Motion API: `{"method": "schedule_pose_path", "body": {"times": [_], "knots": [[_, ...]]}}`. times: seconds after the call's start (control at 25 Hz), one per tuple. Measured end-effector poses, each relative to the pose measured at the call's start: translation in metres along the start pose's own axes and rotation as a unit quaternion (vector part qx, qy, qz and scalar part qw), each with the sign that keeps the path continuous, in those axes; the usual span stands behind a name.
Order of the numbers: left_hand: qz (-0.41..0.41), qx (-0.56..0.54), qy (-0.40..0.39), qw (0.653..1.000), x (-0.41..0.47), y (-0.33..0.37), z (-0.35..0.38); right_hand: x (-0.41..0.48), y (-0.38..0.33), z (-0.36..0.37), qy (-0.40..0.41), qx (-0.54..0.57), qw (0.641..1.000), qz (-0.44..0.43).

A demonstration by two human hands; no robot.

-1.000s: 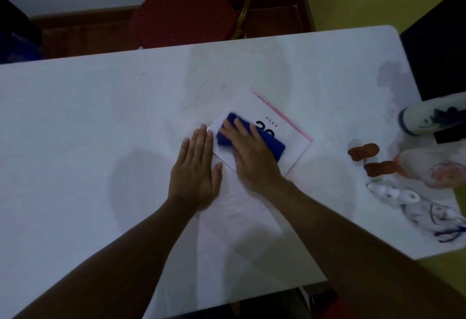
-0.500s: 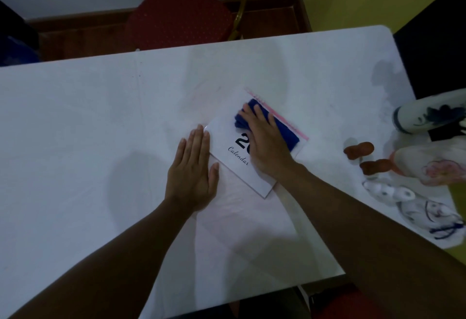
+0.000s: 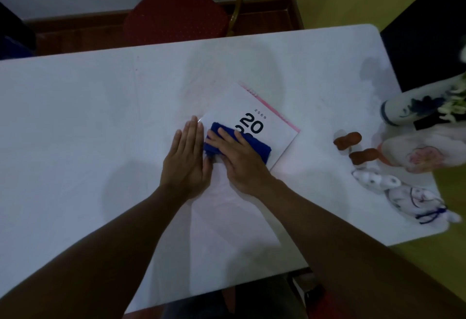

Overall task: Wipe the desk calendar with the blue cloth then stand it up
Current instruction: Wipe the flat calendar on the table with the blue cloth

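Note:
A white desk calendar [image 3: 274, 119] with a pink spiral edge and a large black "20" lies flat in the middle of the white table [image 3: 88, 129]. My right hand [image 3: 242, 160] presses the blue cloth [image 3: 257, 146] flat onto the calendar's near left part, covering the lower print. My left hand [image 3: 187, 160] lies flat, fingers together, on the table at the calendar's left corner, touching the cloth's edge.
At the table's right edge lie two brown peanut-shaped pieces [image 3: 348, 139], a blue-and-white vase [image 3: 413, 109] on its side, a pale floral object [image 3: 423, 155] and small white items with blue string [image 3: 403, 192]. A red chair [image 3: 174, 13] stands behind the table.
My right hand has slid the cloth from the calendar's far pink edge back toward me and to the left, uncovering the "20". My left hand stays in place.

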State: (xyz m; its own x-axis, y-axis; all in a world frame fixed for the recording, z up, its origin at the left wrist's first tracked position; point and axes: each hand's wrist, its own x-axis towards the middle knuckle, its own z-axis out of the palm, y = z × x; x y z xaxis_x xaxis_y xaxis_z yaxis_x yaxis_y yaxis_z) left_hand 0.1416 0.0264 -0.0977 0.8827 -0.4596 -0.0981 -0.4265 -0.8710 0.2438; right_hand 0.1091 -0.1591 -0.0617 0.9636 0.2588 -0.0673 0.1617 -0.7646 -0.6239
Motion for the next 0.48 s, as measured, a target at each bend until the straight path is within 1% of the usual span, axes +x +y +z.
{"method": "schedule_pose_path", "body": {"times": [0.12, 0.2, 0.28, 0.32, 0.4, 0.44, 0.48], "knots": [[0.002, 0.015, -0.067, 0.998, 0.002, 0.0, -0.016, -0.021, -0.009, -0.002, -0.025, 0.057, 0.997, 0.034], [-0.021, 0.016, -0.1, 0.995, 0.002, 0.006, -0.031, -0.032, -0.014, -0.009, -0.047, 0.1, 0.991, 0.071], [-0.034, 0.007, -0.095, 0.995, -0.006, 0.018, -0.046, -0.041, -0.018, -0.022, -0.06, 0.124, 0.987, 0.083], [-0.018, -0.005, -0.085, 0.996, -0.014, 0.024, -0.053, -0.046, -0.019, -0.028, -0.066, 0.127, 0.986, 0.083], [0.04, -0.037, -0.066, 0.996, -0.032, 0.033, -0.064, -0.052, -0.023, -0.038, -0.089, 0.118, 0.985, 0.089], [0.054, -0.06, -0.061, 0.995, -0.041, 0.038, -0.069, -0.056, -0.026, -0.041, -0.106, 0.109, 0.984, 0.096], [0.051, -0.082, -0.061, 0.994, -0.049, 0.044, -0.075, -0.06, -0.03, -0.044, -0.123, 0.104, 0.982, 0.1]]}}
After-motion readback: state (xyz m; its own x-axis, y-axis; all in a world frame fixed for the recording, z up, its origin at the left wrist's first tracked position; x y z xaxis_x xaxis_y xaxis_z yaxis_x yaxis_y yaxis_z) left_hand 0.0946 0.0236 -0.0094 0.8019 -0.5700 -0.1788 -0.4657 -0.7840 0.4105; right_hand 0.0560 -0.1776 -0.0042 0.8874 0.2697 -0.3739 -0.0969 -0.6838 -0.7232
